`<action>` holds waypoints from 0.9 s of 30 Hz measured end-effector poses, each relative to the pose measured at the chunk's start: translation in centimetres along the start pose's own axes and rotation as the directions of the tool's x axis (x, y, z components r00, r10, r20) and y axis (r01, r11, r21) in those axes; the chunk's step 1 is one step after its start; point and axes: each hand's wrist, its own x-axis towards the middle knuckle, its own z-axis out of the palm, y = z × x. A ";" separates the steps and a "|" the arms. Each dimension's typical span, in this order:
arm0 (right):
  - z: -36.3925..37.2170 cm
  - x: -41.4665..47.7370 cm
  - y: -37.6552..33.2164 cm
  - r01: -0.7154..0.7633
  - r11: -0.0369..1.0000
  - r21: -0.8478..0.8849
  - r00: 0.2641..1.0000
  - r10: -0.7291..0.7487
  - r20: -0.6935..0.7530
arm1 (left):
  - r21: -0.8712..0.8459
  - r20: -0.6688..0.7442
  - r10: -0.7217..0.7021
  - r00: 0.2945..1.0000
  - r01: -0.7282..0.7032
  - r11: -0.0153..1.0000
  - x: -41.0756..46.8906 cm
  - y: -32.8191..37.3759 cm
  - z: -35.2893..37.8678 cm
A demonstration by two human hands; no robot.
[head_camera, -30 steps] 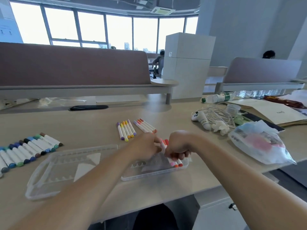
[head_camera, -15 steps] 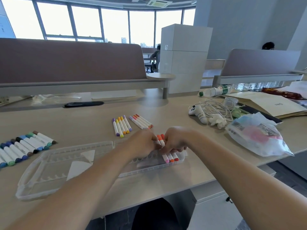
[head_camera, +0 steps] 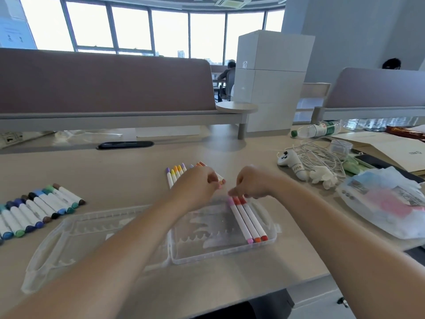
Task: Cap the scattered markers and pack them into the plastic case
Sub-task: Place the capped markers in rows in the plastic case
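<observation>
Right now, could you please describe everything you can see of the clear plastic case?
The plastic case is clear, lying opened flat on the desk near its front edge. Its left half ends in a handle cutout; both halves show scalloped ridges. Three capped markers lie at the right half's right end, where the right hand meets their far caps.
</observation>
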 end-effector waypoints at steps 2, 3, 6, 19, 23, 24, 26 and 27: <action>0.7 2.7 -0.8 -0.001 1.000 -0.005 0.984 0.000 -0.179 | -0.021 -0.045 -0.049 0.998 0.048 0.999 1.0 -1.1 -0.8; 1.1 4.3 -1.2 0.000 1.000 -0.003 0.969 -0.001 -0.246 | -0.043 -0.056 -0.068 0.996 0.066 0.997 1.5 -1.7 -1.0; 1.9 8.3 -2.5 -0.012 1.000 0.028 0.952 0.020 -0.306 | -0.103 -0.053 -0.100 0.994 0.094 0.990 2.6 -2.8 -1.6; 1.5 11.2 -5.7 -0.134 0.977 -0.165 0.984 0.111 -0.140 | -0.179 -0.035 -0.115 0.993 0.107 0.978 4.2 -5.3 -1.9; 1.5 11.2 -6.5 -0.149 0.967 -0.204 0.988 0.138 -0.069 | -0.174 -0.026 -0.130 0.991 0.123 0.977 4.1 -5.7 -1.7; 1.6 11.1 -6.6 -0.144 0.968 -0.207 0.989 0.133 -0.063 | -0.163 -0.024 -0.126 0.992 0.121 0.979 4.0 -5.7 -1.7; 1.6 10.8 -6.6 -0.124 0.972 -0.198 0.992 0.114 -0.063 | -0.145 -0.023 -0.115 0.993 0.111 0.983 3.8 -5.6 -1.7; 1.5 10.6 -6.5 -0.114 0.976 -0.187 0.992 0.103 -0.066 | -0.141 -0.025 -0.109 0.994 0.105 0.984 3.7 -5.5 -1.8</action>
